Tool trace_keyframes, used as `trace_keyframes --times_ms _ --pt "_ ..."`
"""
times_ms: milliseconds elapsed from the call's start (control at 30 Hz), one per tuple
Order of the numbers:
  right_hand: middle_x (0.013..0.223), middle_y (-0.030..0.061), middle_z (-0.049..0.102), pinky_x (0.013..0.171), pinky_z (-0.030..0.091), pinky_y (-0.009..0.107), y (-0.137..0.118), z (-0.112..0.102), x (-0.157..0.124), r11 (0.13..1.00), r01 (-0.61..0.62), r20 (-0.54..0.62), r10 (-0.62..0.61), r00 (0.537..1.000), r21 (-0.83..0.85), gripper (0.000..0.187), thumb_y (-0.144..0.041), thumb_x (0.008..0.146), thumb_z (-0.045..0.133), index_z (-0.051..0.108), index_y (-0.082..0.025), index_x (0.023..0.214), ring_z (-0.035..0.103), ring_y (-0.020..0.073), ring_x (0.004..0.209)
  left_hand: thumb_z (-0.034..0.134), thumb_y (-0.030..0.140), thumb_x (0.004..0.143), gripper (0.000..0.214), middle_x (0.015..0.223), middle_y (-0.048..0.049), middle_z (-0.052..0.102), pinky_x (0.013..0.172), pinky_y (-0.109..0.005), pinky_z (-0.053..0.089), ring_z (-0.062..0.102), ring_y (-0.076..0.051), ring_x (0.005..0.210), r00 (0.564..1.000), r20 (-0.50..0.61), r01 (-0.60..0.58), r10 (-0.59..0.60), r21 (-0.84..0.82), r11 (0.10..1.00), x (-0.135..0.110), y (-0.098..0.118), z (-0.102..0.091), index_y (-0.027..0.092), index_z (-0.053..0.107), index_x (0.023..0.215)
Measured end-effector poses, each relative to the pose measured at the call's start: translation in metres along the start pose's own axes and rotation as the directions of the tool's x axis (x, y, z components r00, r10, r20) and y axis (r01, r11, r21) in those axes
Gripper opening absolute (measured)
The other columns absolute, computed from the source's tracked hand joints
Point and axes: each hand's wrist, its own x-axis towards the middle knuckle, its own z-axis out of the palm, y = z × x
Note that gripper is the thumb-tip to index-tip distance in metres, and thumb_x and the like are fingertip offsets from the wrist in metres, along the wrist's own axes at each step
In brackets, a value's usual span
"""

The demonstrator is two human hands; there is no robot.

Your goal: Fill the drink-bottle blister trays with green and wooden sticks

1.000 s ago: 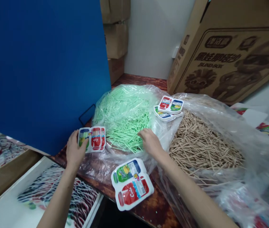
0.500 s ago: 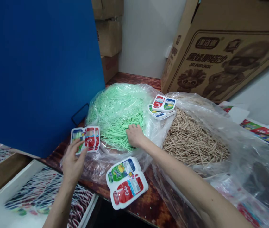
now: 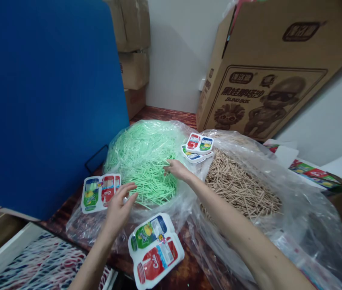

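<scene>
My left hand (image 3: 119, 207) hovers with its fingers spread, empty, just right of a filled soda-print blister pack (image 3: 100, 192) that lies on the plastic by the green sticks. My right hand (image 3: 177, 169) rests fingers-out on the far edge of the green stick pile (image 3: 142, 161), which sits in a clear plastic bag; whether it pinches any sticks I cannot make out. In front of me lies a stack of blister packs (image 3: 155, 249) printed with Sprite and Cola bottles. Another small stack of packs (image 3: 198, 146) sits between the two bags.
A bag of tan sticks (image 3: 243, 189) lies to the right. A tall blue board (image 3: 47, 92) stands at left, a large printed cardboard box (image 3: 267, 76) leans at the back right, more boxes (image 3: 133, 60) are stacked behind. A tray of printed cards (image 3: 50, 266) sits below left.
My left hand let go of the filled pack, which now lies on the plastic, and moved right. My right hand slid farther back over the green sticks. The camera tilted up.
</scene>
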Motion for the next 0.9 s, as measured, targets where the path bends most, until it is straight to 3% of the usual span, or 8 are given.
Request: trace_keyframes --times_ms 200,367,500,667,800,900 --pt "0.070 0.0001 0.067 0.065 0.040 0.022 0.000 -0.001 -0.004 0.992 0.084 0.096 -0.093 0.991 0.090 0.013 -0.010 0.074 0.053 0.061 -0.015 0.065 0.058 0.0135 0.067 0.060 0.038 0.079 0.031 0.104 -0.0091 0.072 0.084 -0.039 0.054 0.067 -0.024 0.095 0.990 0.101 0.114 -0.098 -0.162 0.980 0.022 0.007 0.028 0.019 0.069 0.102" --pt "0.072 -0.0011 0.063 0.067 0.038 0.022 -0.005 0.006 -0.009 0.984 0.137 0.095 -0.148 0.984 0.116 0.013 -0.011 0.078 0.049 0.057 -0.016 0.068 0.056 0.0133 0.071 0.055 0.027 0.076 0.022 0.091 -0.0083 0.075 0.086 -0.046 0.052 0.069 -0.026 0.086 0.996 0.062 0.069 -0.064 -0.075 0.995 0.061 -0.004 0.045 0.020 0.073 0.087" --pt "0.072 -0.0022 0.057 0.066 0.036 0.023 -0.009 0.011 -0.013 0.982 0.161 0.044 -0.166 0.985 0.094 0.012 -0.013 0.078 0.050 0.051 -0.018 0.067 0.052 0.0144 0.072 0.058 0.015 0.069 0.022 0.115 -0.0067 0.070 0.106 -0.047 0.038 0.059 -0.029 0.114 0.999 0.031 0.009 -0.008 -0.022 1.000 0.107 -0.010 0.049 0.024 0.074 0.082" --pt "0.071 -0.0016 0.051 0.070 0.034 0.026 -0.009 0.015 -0.021 0.987 0.147 -0.014 -0.146 0.989 0.063 0.017 -0.017 0.079 0.051 0.042 -0.020 0.065 0.049 0.0170 0.077 0.062 0.014 0.068 0.031 0.139 -0.0109 0.053 0.113 -0.048 0.026 0.042 -0.032 0.133 0.999 -0.031 0.011 -0.012 -0.029 1.000 0.150 -0.016 0.042 0.019 0.072 0.096" --pt "0.075 -0.0002 0.054 0.071 0.035 0.026 -0.009 0.011 -0.024 0.989 0.118 -0.037 -0.115 0.993 0.092 0.015 -0.017 0.080 0.049 0.042 -0.020 0.067 0.051 0.0177 0.081 0.063 0.030 0.075 0.026 0.132 -0.0127 0.059 0.107 -0.048 0.034 0.049 -0.032 0.127 0.998 -0.054 0.027 -0.033 -0.101 0.995 0.145 -0.014 0.042 0.018 0.071 0.097" --pt "0.075 -0.0005 0.059 0.071 0.036 0.025 -0.013 0.008 -0.022 0.982 0.116 -0.003 -0.117 0.993 0.151 0.014 -0.013 0.080 0.046 0.046 -0.019 0.067 0.054 0.0157 0.078 0.038 0.050 0.091 0.048 0.124 -0.0150 0.064 0.089 -0.042 0.051 0.064 -0.026 0.106 0.996 -0.068 0.034 -0.049 -0.215 0.976 0.119 0.001 0.049 0.016 0.062 0.114"
